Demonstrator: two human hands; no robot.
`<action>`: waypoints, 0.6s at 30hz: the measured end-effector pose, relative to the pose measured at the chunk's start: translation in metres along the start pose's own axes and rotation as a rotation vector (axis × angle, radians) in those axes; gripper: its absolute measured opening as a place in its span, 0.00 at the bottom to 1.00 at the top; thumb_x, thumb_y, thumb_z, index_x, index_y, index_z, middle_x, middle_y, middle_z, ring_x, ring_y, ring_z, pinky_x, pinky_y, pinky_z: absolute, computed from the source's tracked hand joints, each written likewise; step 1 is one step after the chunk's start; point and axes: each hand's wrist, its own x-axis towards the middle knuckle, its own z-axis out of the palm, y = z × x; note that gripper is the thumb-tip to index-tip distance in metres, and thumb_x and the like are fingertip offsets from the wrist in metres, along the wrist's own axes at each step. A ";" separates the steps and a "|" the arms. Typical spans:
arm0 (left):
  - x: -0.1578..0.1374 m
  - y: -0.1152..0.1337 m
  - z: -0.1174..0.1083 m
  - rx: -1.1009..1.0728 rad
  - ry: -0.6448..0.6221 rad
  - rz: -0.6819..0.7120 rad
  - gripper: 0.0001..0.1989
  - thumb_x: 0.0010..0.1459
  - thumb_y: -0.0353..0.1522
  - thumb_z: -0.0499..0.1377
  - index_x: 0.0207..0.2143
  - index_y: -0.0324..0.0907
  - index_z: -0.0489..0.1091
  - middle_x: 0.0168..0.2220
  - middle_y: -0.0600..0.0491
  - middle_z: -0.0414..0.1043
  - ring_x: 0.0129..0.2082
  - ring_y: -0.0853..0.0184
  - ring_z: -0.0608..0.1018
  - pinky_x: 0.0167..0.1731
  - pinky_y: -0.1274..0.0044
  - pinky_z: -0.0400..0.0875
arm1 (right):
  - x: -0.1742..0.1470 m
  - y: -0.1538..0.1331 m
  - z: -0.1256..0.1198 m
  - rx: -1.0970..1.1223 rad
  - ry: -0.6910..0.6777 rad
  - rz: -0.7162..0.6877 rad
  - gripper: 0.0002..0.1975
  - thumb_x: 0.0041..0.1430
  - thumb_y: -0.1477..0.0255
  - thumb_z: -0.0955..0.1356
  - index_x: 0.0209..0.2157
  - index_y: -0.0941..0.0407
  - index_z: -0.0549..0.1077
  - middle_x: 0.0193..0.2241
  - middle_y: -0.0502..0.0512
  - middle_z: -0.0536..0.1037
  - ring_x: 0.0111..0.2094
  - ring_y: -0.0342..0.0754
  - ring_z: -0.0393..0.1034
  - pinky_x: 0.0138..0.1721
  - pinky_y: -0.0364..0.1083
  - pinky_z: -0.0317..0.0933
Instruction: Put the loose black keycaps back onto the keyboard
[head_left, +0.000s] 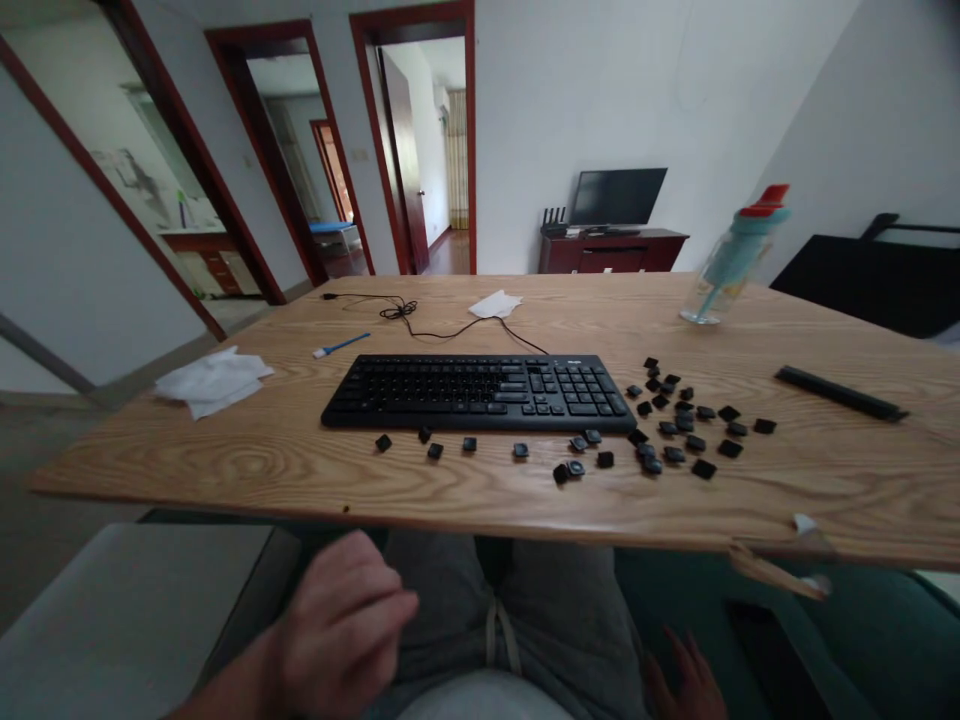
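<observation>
My left hand (341, 625) is raised over my lap, near the table's front edge. Its fingers are curled into a closed, slightly blurred fist, and the palm is hidden. Low at the right, my right hand (686, 680) has its fingers spread, beside my thigh on the green seat. A black keyboard (480, 392) lies on the wooden table (247, 455), and some of its keys look bare in the middle. Loose black keycaps (685, 422) are scattered to its right, with several more along its front edge (469, 444).
A small blue brush (341, 346), white tissues (214, 381) and the coiled cable (399, 310) lie around the keyboard. To the right are a dark strip (840, 393) and a bottle with a red lid (731, 260). A dark phone-like object (776, 655) rests on the seat.
</observation>
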 end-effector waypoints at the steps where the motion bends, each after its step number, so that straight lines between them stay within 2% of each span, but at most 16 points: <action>1: -0.015 0.008 0.020 -0.060 -0.125 -0.038 0.21 0.57 0.27 0.54 0.52 0.50 0.69 0.33 0.51 0.76 0.33 0.64 0.76 0.39 0.67 0.74 | 0.008 -0.014 0.000 0.021 -0.014 -0.079 0.39 0.55 0.50 0.58 0.55 0.65 0.73 0.60 0.74 0.68 0.64 0.69 0.60 0.64 0.67 0.56; 2: -0.029 0.012 0.041 -0.062 -0.314 -0.164 0.18 0.59 0.29 0.54 0.50 0.50 0.72 0.37 0.49 0.78 0.37 0.62 0.78 0.44 0.65 0.74 | 0.015 -0.032 0.002 0.046 -0.032 -0.155 0.40 0.58 0.51 0.58 0.58 0.68 0.70 0.62 0.74 0.65 0.65 0.66 0.59 0.66 0.64 0.54; 3: -0.041 0.011 0.063 -0.021 -0.466 -0.365 0.19 0.60 0.31 0.53 0.52 0.49 0.73 0.46 0.46 0.77 0.47 0.58 0.78 0.52 0.61 0.72 | 0.020 -0.053 0.004 0.042 -0.097 -0.244 0.39 0.61 0.52 0.58 0.62 0.67 0.66 0.65 0.71 0.61 0.67 0.63 0.54 0.67 0.62 0.52; 4: -0.053 0.007 0.084 0.032 -0.562 -0.595 0.24 0.60 0.33 0.54 0.59 0.46 0.69 0.58 0.43 0.70 0.58 0.53 0.72 0.59 0.57 0.66 | 0.023 -0.077 0.008 0.011 -0.152 -0.330 0.38 0.61 0.53 0.60 0.63 0.65 0.65 0.67 0.68 0.59 0.69 0.62 0.51 0.68 0.61 0.51; 5: -0.062 0.000 0.103 0.038 -0.644 -0.759 0.32 0.57 0.36 0.58 0.65 0.43 0.63 0.66 0.41 0.59 0.65 0.49 0.64 0.63 0.55 0.61 | 0.025 -0.101 0.012 -0.031 -0.204 -0.395 0.36 0.61 0.55 0.61 0.64 0.63 0.65 0.68 0.66 0.57 0.70 0.61 0.49 0.68 0.61 0.51; 6: -0.071 -0.008 0.119 0.026 -0.680 -0.860 0.37 0.55 0.38 0.60 0.67 0.42 0.59 0.70 0.41 0.50 0.69 0.48 0.57 0.66 0.55 0.57 | 0.025 -0.123 0.017 -0.086 -0.281 -0.452 0.34 0.61 0.58 0.63 0.64 0.60 0.66 0.68 0.64 0.57 0.69 0.62 0.49 0.67 0.61 0.52; 7: -0.078 -0.016 0.132 -0.006 -0.690 -0.905 0.36 0.57 0.39 0.59 0.67 0.42 0.60 0.71 0.42 0.47 0.69 0.49 0.56 0.66 0.56 0.56 | 0.024 -0.144 0.022 -0.138 -0.307 -0.488 0.30 0.61 0.61 0.64 0.62 0.58 0.70 0.67 0.62 0.59 0.69 0.62 0.51 0.67 0.61 0.52; 8: -0.084 -0.023 0.142 -0.008 -0.647 -0.925 0.31 0.61 0.39 0.56 0.65 0.42 0.63 0.70 0.43 0.50 0.69 0.51 0.57 0.67 0.58 0.55 | 0.022 -0.161 0.026 -0.186 -0.295 -0.509 0.26 0.63 0.63 0.63 0.59 0.56 0.72 0.66 0.62 0.62 0.67 0.62 0.53 0.67 0.61 0.52; 10: -0.094 -0.033 0.151 0.023 -0.533 -0.932 0.22 0.66 0.36 0.48 0.57 0.41 0.71 0.63 0.44 0.63 0.64 0.56 0.65 0.65 0.61 0.58 | 0.019 -0.185 0.031 -0.261 -0.287 -0.531 0.21 0.67 0.66 0.59 0.53 0.56 0.77 0.59 0.62 0.71 0.62 0.60 0.62 0.64 0.60 0.56; 12: -0.100 -0.035 0.148 0.050 -0.483 -0.968 0.22 0.68 0.35 0.43 0.48 0.40 0.75 0.53 0.44 0.73 0.56 0.58 0.72 0.60 0.65 0.64 | 0.016 -0.198 0.031 -0.314 -0.300 -0.533 0.21 0.69 0.67 0.56 0.47 0.57 0.78 0.50 0.63 0.76 0.54 0.60 0.68 0.58 0.59 0.61; 15: -0.105 -0.024 0.134 -0.025 -0.586 -1.045 0.23 0.70 0.37 0.41 0.42 0.39 0.74 0.43 0.45 0.76 0.48 0.61 0.77 0.51 0.70 0.68 | 0.007 -0.202 0.022 -0.335 -0.393 -0.524 0.22 0.70 0.69 0.53 0.40 0.58 0.76 0.41 0.63 0.79 0.47 0.58 0.73 0.50 0.55 0.64; 18: -0.108 -0.002 0.116 -0.071 -0.738 -1.054 0.22 0.69 0.38 0.42 0.41 0.40 0.75 0.42 0.46 0.78 0.46 0.61 0.78 0.47 0.72 0.68 | -0.007 -0.194 0.009 -0.328 -0.543 -0.430 0.21 0.70 0.68 0.53 0.40 0.57 0.75 0.38 0.63 0.80 0.42 0.57 0.77 0.44 0.52 0.66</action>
